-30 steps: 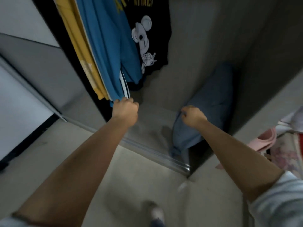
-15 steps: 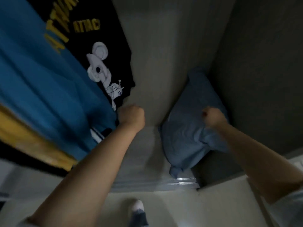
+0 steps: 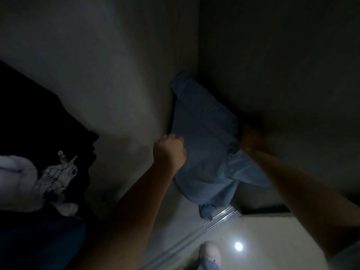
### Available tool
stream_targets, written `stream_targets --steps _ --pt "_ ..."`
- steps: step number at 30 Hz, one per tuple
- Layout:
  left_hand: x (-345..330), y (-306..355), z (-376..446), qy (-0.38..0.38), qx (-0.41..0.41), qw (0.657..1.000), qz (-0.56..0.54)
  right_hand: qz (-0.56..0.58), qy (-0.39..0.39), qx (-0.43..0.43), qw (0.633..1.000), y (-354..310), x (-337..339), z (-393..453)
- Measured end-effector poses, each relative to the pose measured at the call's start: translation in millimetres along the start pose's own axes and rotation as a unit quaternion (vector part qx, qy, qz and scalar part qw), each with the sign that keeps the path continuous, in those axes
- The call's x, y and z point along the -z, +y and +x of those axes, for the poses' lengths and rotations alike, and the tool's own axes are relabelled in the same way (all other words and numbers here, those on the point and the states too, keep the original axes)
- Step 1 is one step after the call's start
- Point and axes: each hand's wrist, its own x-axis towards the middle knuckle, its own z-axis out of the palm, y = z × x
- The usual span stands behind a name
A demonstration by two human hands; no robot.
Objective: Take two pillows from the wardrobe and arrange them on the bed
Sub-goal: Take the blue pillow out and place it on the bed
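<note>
I see both grips fastened on the blue pillow [image 3: 206, 145], which stands on end in the dim back corner of the wardrobe [image 3: 282, 65]: the left hand [image 3: 169, 151] is a closed fist bunching the pillow's near left edge, and the right hand [image 3: 251, 141] is clenched into its right side, against the wardrobe's side wall. Below the grips the pillow's lower corner hangs toward the sliding-door track [image 3: 196, 234], while a black printed shirt [image 3: 58, 172] hangs well apart, left of the left grip.
</note>
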Motion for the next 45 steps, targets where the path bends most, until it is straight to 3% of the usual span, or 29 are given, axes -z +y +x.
stream_targets --steps 4,7,11,15,20,27,35,38,41,45 --pt "-10.7 10.4 35.3 0.024 -0.02 0.998 -0.047 -0.087 -0.01 -0.004 0.996 -0.6 -19.0 14.0" --pt "-12.1 16.9 41.5 0.075 -0.058 0.991 -0.099 -0.052 -0.005 0.011 0.999 -9.4 -19.4 -2.4" --pt "-26.3 16.0 44.4 0.005 -0.068 0.993 -0.093 0.015 0.172 0.173 0.97 -15.7 -28.6 -49.6" --pt "-36.5 1.9 28.5 -0.014 -0.211 0.977 -0.009 0.027 0.196 0.236 0.951 -28.4 -40.8 -101.3" --pt "-40.4 -35.6 -21.6 0.074 -0.369 0.92 0.106 0.031 0.173 0.217 0.96 -29.6 -60.9 -177.1" --pt "-28.3 -22.6 -126.9 0.089 -0.471 0.877 0.042 -0.011 0.233 0.137 0.963 -13.0 -58.1 -306.3" --pt "25.6 106.3 -197.2 0.148 -0.511 0.839 -0.113 -0.05 0.4 -0.018 0.915 79.9 13.6 -393.5" --pt "32.6 175.6 -221.5 0.09 -0.526 0.827 -0.175 -0.098 0.435 -0.048 0.894 138.4 45.7 -419.1" --pt "31.4 259.2 -243.1 -0.017 -0.49 0.841 -0.229 -0.163 0.448 -0.083 0.875 209.6 78.3 -435.6" --pt "32.6 378.8 -252.1 -0.039 -0.47 0.833 -0.29 -0.182 0.48 -0.161 0.843 307.9 122.2 -423.1"
